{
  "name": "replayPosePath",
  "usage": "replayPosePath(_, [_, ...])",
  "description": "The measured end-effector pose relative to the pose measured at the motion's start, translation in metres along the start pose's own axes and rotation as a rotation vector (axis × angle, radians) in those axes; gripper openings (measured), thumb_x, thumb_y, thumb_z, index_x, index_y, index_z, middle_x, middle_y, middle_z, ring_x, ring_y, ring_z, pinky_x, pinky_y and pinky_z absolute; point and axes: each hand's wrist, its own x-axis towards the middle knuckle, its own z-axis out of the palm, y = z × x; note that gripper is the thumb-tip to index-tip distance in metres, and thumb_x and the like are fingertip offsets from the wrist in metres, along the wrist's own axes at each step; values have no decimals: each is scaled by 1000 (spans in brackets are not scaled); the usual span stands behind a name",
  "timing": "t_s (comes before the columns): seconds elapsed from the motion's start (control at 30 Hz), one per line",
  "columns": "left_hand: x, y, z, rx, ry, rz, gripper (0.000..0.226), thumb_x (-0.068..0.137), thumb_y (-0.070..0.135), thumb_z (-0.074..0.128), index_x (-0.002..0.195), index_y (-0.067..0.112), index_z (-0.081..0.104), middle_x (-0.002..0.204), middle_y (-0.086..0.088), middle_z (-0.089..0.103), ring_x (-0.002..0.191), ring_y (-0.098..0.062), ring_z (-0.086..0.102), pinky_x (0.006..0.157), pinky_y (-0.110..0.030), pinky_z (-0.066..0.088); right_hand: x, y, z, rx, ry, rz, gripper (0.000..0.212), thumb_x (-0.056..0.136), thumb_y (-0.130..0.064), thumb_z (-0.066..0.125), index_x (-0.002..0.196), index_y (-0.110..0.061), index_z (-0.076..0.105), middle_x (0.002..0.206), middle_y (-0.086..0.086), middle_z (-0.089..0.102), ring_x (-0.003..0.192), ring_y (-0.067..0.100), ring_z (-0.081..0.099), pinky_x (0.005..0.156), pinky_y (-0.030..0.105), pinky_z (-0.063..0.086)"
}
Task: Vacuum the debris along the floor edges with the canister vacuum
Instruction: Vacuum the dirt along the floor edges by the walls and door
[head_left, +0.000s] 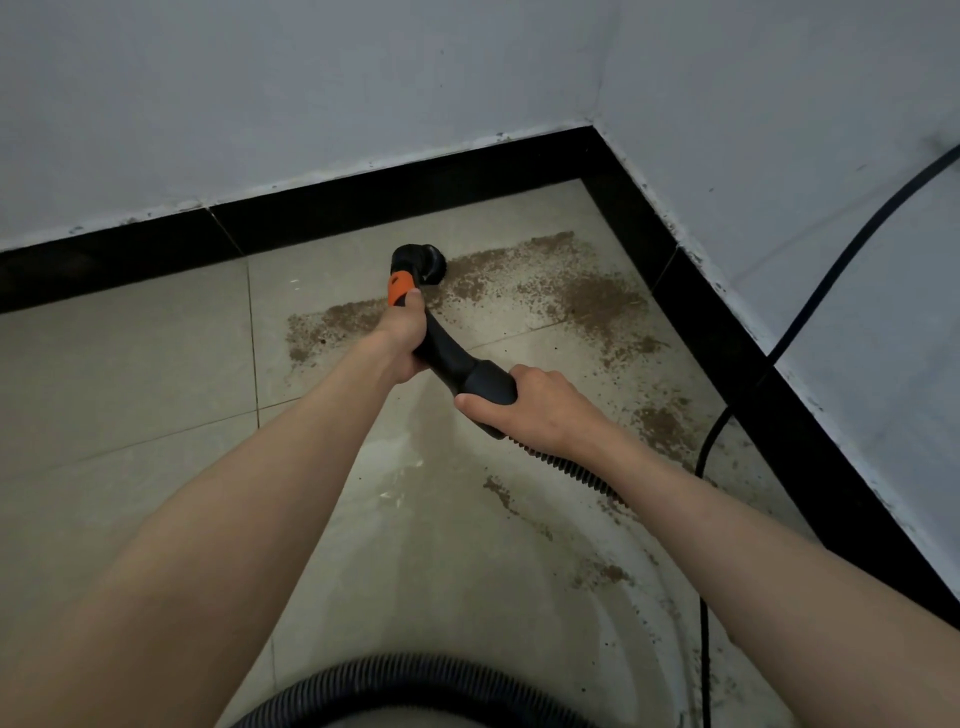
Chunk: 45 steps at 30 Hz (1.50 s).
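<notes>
A black vacuum handle (452, 358) with an orange band (399, 288) ends in a round black brush nozzle (427, 262) that sits on the tiled floor at the left end of a brown debris patch (582, 296). My left hand (402, 338) grips the handle just below the orange band. My right hand (524, 405) grips the wider rear end where the ribbed hose (576, 473) joins. More debris (665, 421) lies along the right skirting. The canister itself is out of view.
Black skirting (363, 202) runs along two white walls that meet in a corner at the upper right. A black power cable (810, 306) hangs down the right wall and trails across the floor. A loop of grey hose (410, 675) lies at the bottom edge.
</notes>
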Motion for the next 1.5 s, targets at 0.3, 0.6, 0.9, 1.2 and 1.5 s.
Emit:
replayPosePath(0.3, [5, -1, 23, -6, -23, 4, 51, 101, 42, 37, 136, 6, 36, 106, -10, 55, 90, -23, 57, 80, -38, 47, 2, 17, -12, 19, 4, 11, 61, 81, -71, 56, 100, -13, 54, 90, 3, 63, 77, 21, 63, 67, 37, 52])
replayPosePath(0.6, [7, 3, 48, 70, -24, 22, 52, 102, 40, 34, 139, 3, 34, 117, -14, 54, 98, -26, 55, 81, -37, 46, 5, 31, -21, 71, 19, 47, 60, 79, -71, 57, 98, -15, 55, 90, 4, 63, 77, 23, 64, 72, 42, 57])
replayPosePath(0.9, [9, 8, 76, 106, -46, 26, 51, 102, 41, 33, 138, 4, 34, 128, -15, 52, 105, -28, 56, 83, -39, 47, 10, 48, -34, 81, 50, 81, 58, 78, -71, 58, 91, -15, 55, 82, 4, 64, 66, 20, 63, 62, 37, 54])
replayPosePath(1.2, [14, 10, 109, 154, -93, 42, 51, 102, 40, 31, 138, 4, 35, 124, -13, 53, 101, -26, 54, 82, -38, 46, 11, 69, -45, 183, 79, 128, 58, 78, -69, 61, 88, -13, 56, 80, 7, 63, 65, 23, 63, 63, 39, 55])
replayPosePath(1.5, [23, 16, 149, 283, -124, 97, 48, 102, 42, 30, 131, 6, 41, 113, -13, 55, 97, -26, 55, 80, -37, 48, 13, 86, -57, 246, 148, 198, 53, 80, -68, 60, 92, -16, 54, 86, 7, 64, 70, 24, 65, 64, 39, 55])
